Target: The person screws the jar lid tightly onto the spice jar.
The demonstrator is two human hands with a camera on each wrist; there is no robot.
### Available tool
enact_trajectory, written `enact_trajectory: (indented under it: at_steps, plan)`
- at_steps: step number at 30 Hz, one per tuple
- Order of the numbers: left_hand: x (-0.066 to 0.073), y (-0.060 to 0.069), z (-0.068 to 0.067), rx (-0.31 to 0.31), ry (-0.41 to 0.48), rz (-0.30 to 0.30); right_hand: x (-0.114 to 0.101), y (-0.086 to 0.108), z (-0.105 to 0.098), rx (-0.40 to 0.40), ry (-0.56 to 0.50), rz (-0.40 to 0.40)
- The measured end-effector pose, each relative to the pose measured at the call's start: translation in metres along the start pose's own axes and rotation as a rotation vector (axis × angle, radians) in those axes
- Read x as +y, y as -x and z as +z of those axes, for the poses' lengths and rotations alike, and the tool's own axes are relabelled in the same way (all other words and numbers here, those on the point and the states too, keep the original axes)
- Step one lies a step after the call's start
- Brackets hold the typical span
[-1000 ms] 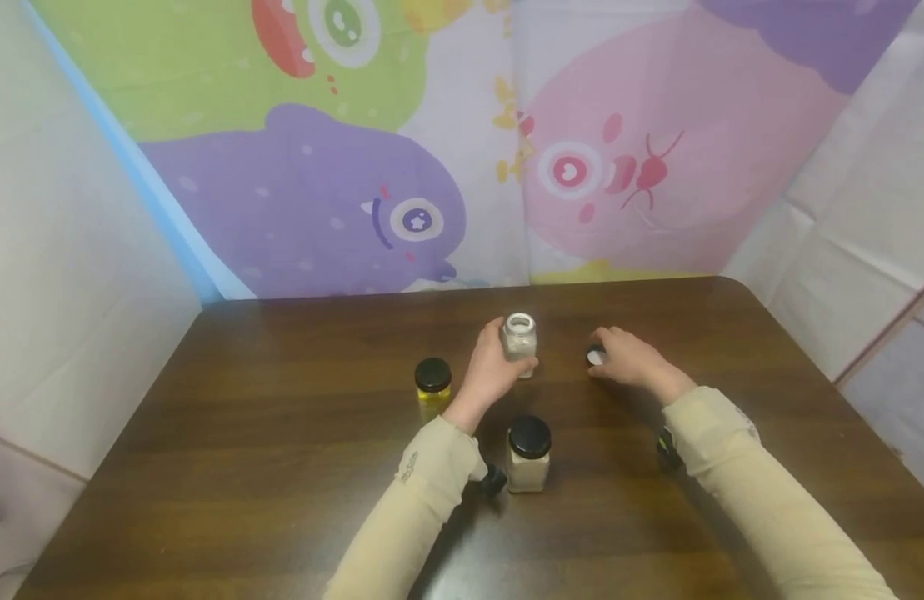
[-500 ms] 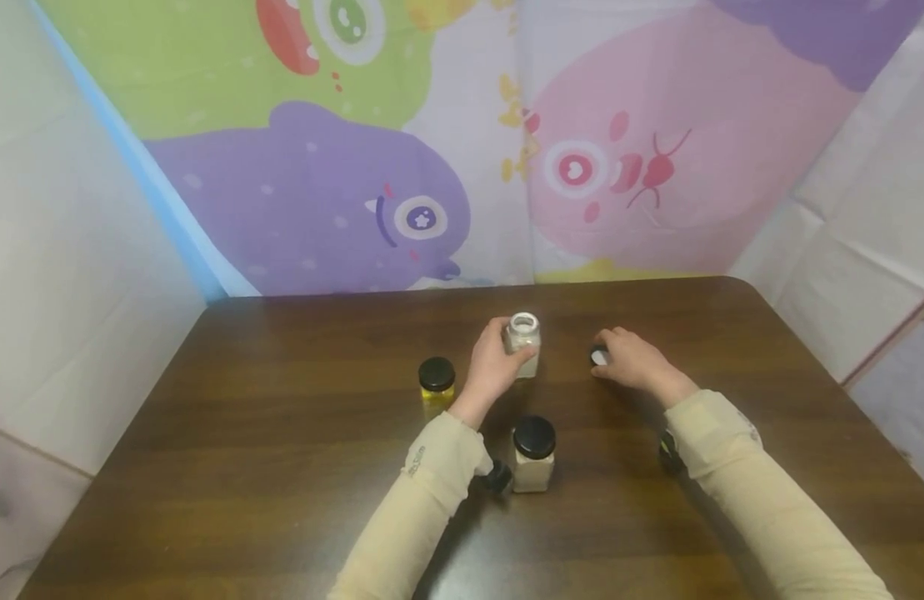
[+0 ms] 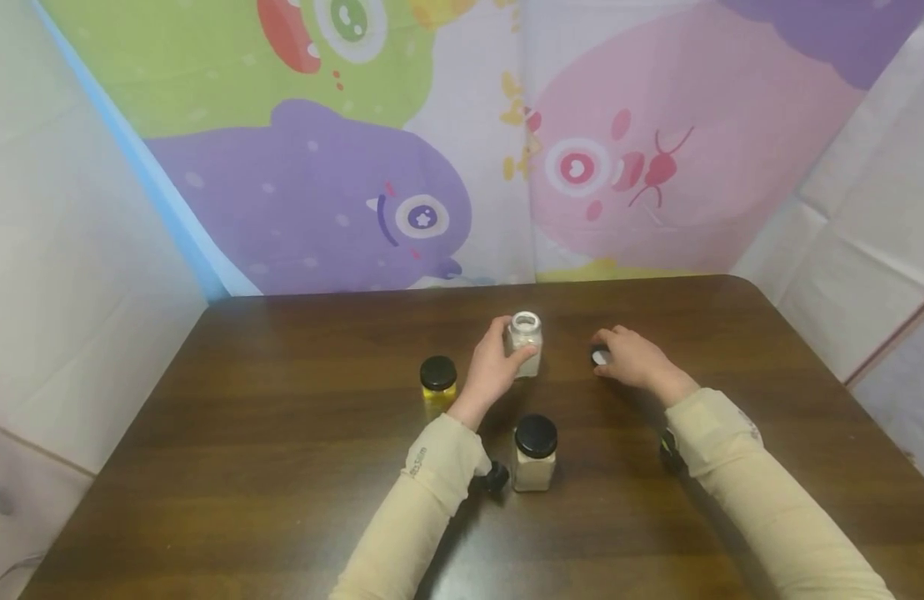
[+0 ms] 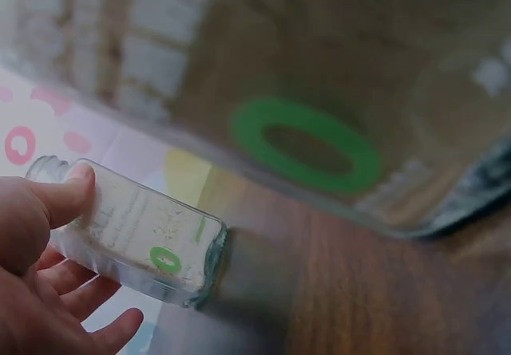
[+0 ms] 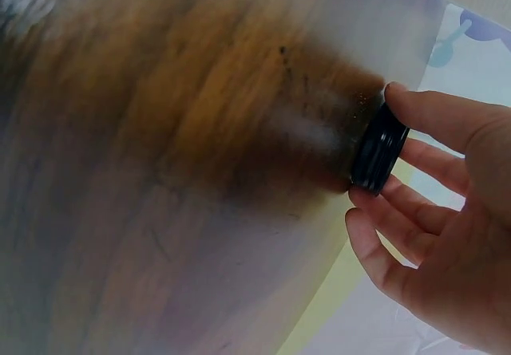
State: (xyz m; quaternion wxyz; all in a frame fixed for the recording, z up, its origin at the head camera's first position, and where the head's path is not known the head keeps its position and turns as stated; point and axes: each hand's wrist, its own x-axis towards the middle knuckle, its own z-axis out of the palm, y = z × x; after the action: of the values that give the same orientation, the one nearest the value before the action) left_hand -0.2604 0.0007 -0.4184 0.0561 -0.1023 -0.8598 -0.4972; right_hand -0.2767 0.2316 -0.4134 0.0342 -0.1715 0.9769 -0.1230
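My left hand (image 3: pixel 491 367) grips an uncapped glass jar (image 3: pixel 526 346) of pale contents, standing upright on the table. In the left wrist view the thumb and fingers of that hand (image 4: pixel 48 251) hold the jar (image 4: pixel 144 231) near its neck. To the right, my right hand (image 3: pixel 634 360) pinches a dark lid (image 3: pixel 600 357) whose white inner side shows. The right wrist view has the hand (image 5: pixel 447 187) holding the black lid (image 5: pixel 379 149) by its edge, at the table surface.
A black-lidded jar (image 3: pixel 534 454) with pale contents stands nearer, right beside the left wrist. Left of the left hand is a black-lidded jar (image 3: pixel 438 385) with yellow contents. A printed cloth (image 3: pixel 319 200) hangs behind the brown table (image 3: pixel 244 417).
The head view has shifted slightly. Both hands keep their holds on the jar and the lid, with little visible movement.
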Motion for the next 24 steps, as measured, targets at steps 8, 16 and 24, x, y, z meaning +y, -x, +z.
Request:
enact_trajectory:
  at_steps: [8, 16, 24]
  plan:
    - [-0.001, 0.002, -0.001, 0.003, -0.029, 0.03, -0.002, 0.003, -0.004, -0.018, -0.008, -0.022]
    - [-0.004, 0.003, 0.0, -0.006, -0.006, 0.017, -0.008, 0.003, -0.007, 0.052, -0.043, -0.017]
    - [-0.002, 0.002, 0.001, -0.025, 0.032, -0.002, -0.013, -0.001, -0.016, 0.095, -0.149, -0.003]
